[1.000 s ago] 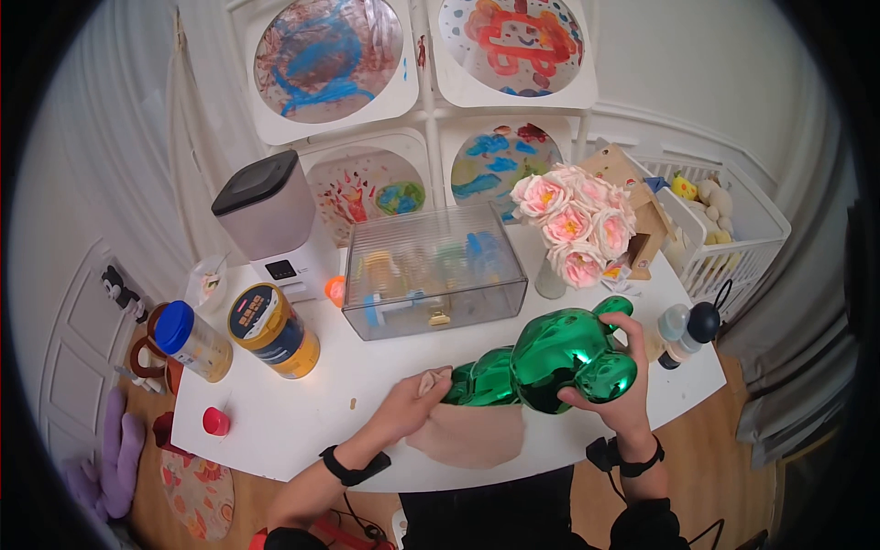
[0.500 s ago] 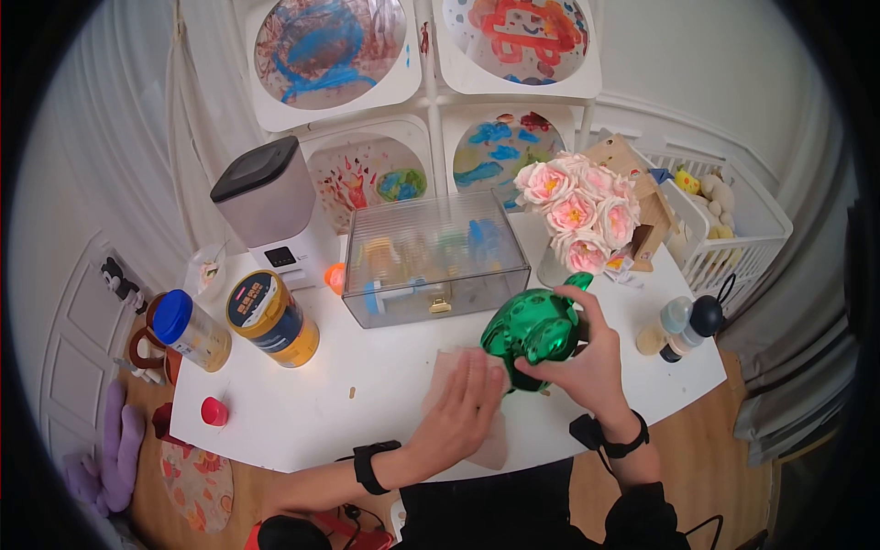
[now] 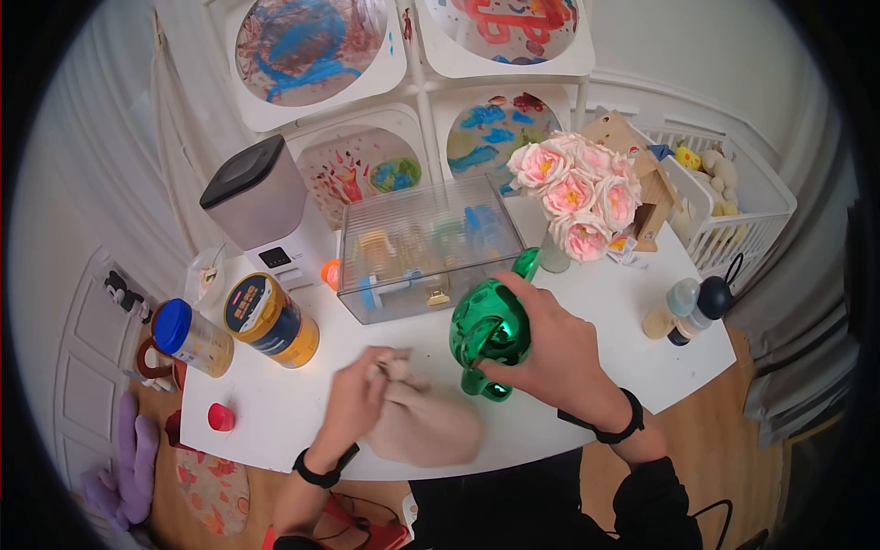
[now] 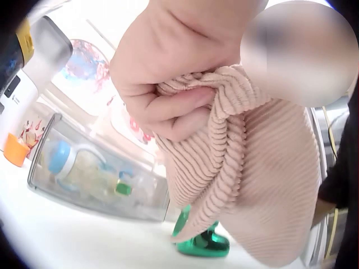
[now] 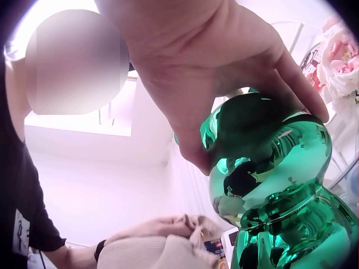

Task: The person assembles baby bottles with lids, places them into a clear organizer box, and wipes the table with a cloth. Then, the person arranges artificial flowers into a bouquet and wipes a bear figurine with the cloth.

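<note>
My right hand (image 3: 561, 356) grips a shiny metallic-green figurine (image 3: 488, 323) by its rounded head, over the front middle of the table. In the right wrist view thumb and fingers spread around the top of the figurine (image 5: 280, 162), whose mirror surface shows reflections. My left hand (image 3: 353, 396) holds a bunched beige-pink ribbed cloth (image 3: 426, 429) by one end, left of the figurine. Up close in the left wrist view, its fingers curl into folds of the cloth (image 4: 269, 174), which hangs down and hides most of the figurine; only a green foot (image 4: 205, 246) shows.
Behind the figurine stands a clear lidded box (image 3: 431, 243), with a vase of pink flowers (image 3: 577, 197) to its right. A yellow tub (image 3: 275, 321), blue-lidded jar (image 3: 192, 339) and red cup (image 3: 221, 417) occupy the left. Bottles (image 3: 683, 307) stand at the right edge.
The left hand and cloth went onto the figurine, then drew away to the left. The right hand turned the figurine from lying sideways to more upright and moved it left.
</note>
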Tool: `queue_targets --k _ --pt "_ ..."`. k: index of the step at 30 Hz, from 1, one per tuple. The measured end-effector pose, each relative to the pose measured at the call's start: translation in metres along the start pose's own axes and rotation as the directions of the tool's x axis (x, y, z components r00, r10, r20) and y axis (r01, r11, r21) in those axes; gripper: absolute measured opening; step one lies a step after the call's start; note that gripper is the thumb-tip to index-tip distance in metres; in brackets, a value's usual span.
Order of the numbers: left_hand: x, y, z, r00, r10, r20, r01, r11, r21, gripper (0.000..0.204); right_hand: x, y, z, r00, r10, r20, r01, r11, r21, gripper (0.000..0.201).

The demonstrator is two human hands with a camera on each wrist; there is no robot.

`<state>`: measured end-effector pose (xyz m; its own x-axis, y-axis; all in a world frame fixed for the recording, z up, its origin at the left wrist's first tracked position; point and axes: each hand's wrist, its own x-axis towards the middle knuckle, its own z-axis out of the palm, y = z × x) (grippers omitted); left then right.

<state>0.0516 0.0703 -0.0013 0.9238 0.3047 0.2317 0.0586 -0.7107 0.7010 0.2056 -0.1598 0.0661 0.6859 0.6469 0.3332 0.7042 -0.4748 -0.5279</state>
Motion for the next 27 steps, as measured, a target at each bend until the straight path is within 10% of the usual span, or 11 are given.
queue_targets --k 6,13,18,23,26,27 --pt "0.019 0.019 -0.060 0.765 -0.156 -0.625 -0.233 0.838 -0.494 0.025 0.001 -0.011 0.007 1.000 -0.009 0.025 0.010 0.998 -0.055 0.093" --pt "0.060 0.086 -0.072 0.478 -0.004 -0.879 -0.522 0.803 -0.288 0.024 -0.019 -0.019 -0.022 0.982 -0.161 -0.099 0.134 0.963 -0.236 0.106" --pt "0.072 0.148 -0.034 0.697 0.489 -0.525 -0.680 0.682 -0.269 0.030 -0.017 -0.019 -0.024 0.941 -0.230 -0.249 0.298 0.911 0.286 0.079" --pt "0.075 0.161 -0.011 0.871 0.484 -0.083 -0.479 0.800 -0.361 0.037 -0.010 0.011 -0.015 0.885 0.004 -0.465 0.219 0.878 0.426 0.060" --pt "0.076 0.136 -0.001 0.905 0.424 0.044 -0.423 0.906 -0.017 0.044 -0.010 0.022 -0.015 0.843 0.116 -0.525 0.189 0.850 0.491 0.052" --pt "0.075 0.125 0.002 0.912 0.408 0.049 -0.405 0.912 -0.060 0.052 -0.009 0.022 -0.018 0.776 -0.025 -0.630 0.190 0.962 0.195 0.034"
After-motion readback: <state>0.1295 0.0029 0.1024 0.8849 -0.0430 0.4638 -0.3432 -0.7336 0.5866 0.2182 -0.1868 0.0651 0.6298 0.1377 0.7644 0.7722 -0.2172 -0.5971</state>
